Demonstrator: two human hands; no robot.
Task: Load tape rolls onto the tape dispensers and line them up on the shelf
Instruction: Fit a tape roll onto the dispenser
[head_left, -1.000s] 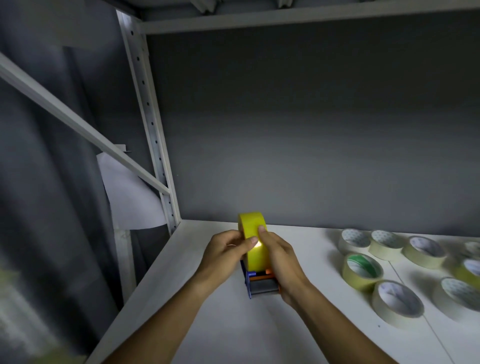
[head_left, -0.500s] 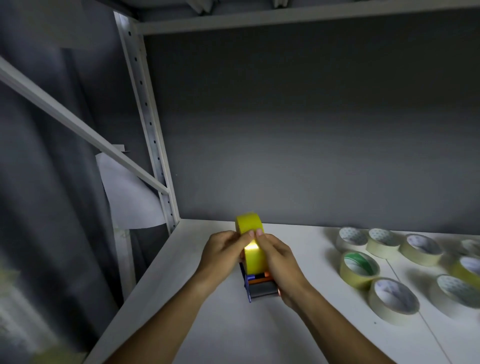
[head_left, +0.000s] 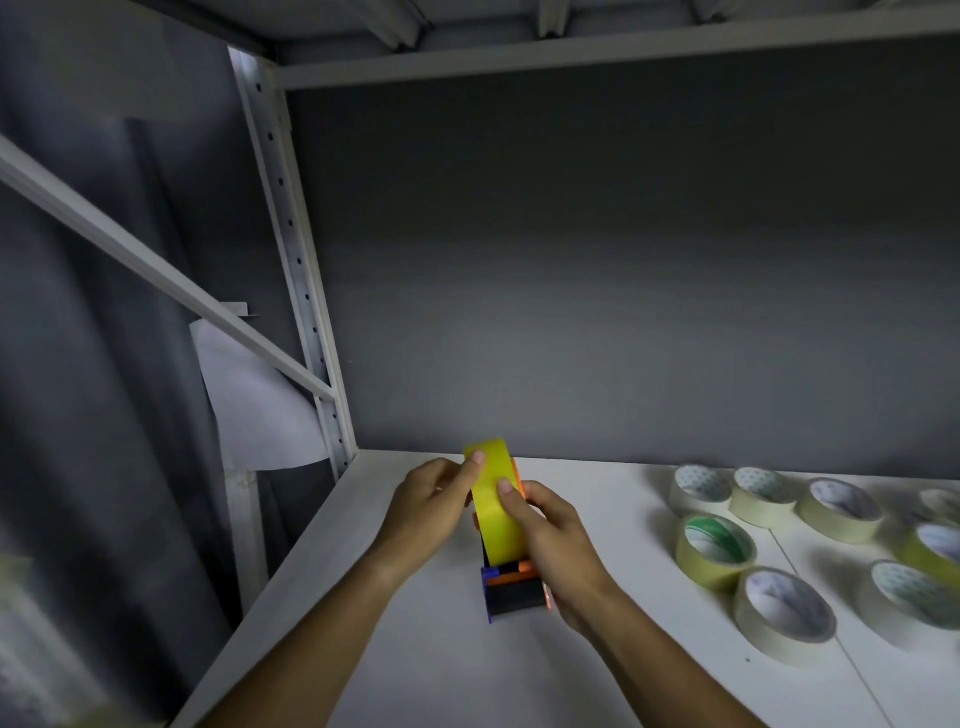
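A bright yellow tape roll (head_left: 496, 512) stands on edge in a blue and orange tape dispenser (head_left: 511, 592) on the white shelf (head_left: 415, 665). My left hand (head_left: 434, 501) grips the roll's left side with its thumb on the upper rim. My right hand (head_left: 553, 540) holds the roll's right side and covers the dispenser's right flank, thumb pressed on the roll's face. Several loose pale yellow tape rolls (head_left: 714, 548) lie flat on the shelf to the right.
A perforated white shelf upright (head_left: 296, 249) stands at the back left corner, with a diagonal brace (head_left: 156, 270) beside it. The upper shelf's beam (head_left: 597, 52) runs overhead. A dark grey wall (head_left: 623, 286) closes the back. The shelf's left edge drops off.
My left thumb has slid up to the roll's top rim while my right thumb has moved down its face. The roll and dispenser stay in place on the shelf.
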